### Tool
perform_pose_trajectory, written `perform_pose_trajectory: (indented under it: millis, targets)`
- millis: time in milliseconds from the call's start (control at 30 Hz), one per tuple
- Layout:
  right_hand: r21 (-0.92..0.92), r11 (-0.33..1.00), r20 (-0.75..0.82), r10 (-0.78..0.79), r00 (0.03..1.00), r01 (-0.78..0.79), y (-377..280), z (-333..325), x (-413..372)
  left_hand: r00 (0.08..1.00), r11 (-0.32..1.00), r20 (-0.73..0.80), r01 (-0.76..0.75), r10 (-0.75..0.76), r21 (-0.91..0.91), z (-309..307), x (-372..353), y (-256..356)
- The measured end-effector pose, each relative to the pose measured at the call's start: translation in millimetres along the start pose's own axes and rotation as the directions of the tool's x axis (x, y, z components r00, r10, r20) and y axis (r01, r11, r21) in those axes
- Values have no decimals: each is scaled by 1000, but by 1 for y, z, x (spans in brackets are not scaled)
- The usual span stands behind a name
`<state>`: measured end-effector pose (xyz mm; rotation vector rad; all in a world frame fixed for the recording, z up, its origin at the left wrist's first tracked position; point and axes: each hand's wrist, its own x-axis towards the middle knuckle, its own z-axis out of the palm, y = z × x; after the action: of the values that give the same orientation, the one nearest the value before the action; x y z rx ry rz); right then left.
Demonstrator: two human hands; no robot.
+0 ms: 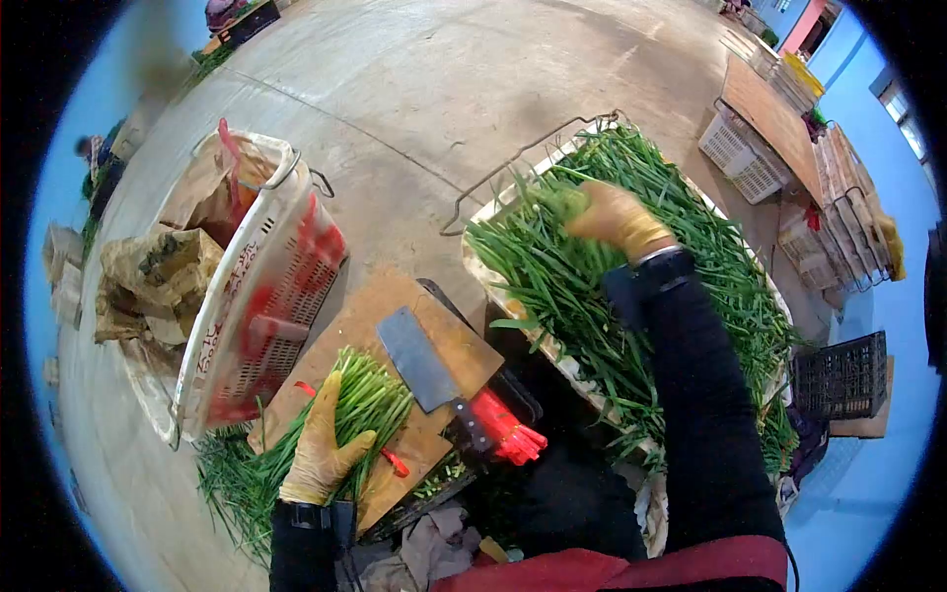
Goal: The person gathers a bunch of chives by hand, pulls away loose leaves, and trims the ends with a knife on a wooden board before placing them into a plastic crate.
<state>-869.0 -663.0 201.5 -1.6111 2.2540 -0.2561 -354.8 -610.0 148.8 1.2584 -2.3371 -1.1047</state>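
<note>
My left hand (324, 452), in a thin yellowish glove, lies around a bundle of garlic chives (370, 400) with its thumb spread to the right. The cut-looking stem ends point up, and the leaves trail off to the lower left. Beneath is a brown board (390, 296). A cleaver (419, 357) with a dark handle rests on the board, to the right of the bundle. Red strips (505, 426) lie by its handle. Over a white crate (491, 286) heaped with loose chives (681, 257), my gloved right hand (619, 222) is closed on some blurred leaves.
A white and red basket (261, 296) with brown paper stands to the left. Wire handles (523, 163) stick up from the chive crate. Stacked crates (745, 158) topped by a board, and a black crate (841, 378), stand along the right wall.
</note>
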Motion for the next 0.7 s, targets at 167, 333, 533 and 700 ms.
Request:
perform_pose_trajectory:
  millis: [167,333,533,700]
  targets:
    - [-48,988,-208,134,969,-147,21,-27,40,999,998,13,31,-31,-57,-1,5,4]
    - [-217,949,-38,227,973,-230,5,16,58,1000,996,28,-16,13,88,-2,9,5]
    - [-219,949,-54,222,973,-229,-16,17,36,998,999,53,18,-17,-34,-4,4,6]
    - [297,953,-130,-28,991,66,13,-43,-29,994,995,30,-101,100,20,-16,5,36]
